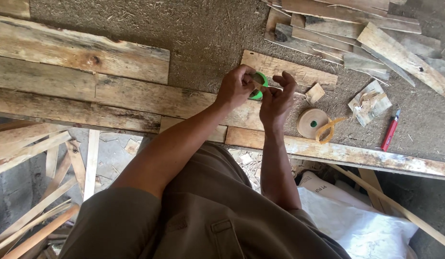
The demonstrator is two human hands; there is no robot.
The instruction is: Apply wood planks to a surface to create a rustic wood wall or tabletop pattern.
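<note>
Head-worn, looking steeply down and close over both forearms onto rough plank bench [136,96]; single view, nothing shared.

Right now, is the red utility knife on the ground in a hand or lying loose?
Lying loose: the red utility knife rests on the ground, apart from both hands.

Probably a woodworking shop: rough planks [78,52], offcuts [356,29] (sawdust everywhere), a red cutter [390,130].

Soft even daylight, faint shadows, no glare; sharp focus; dimmer lower corners; slight wide-angle stretch.
</note>
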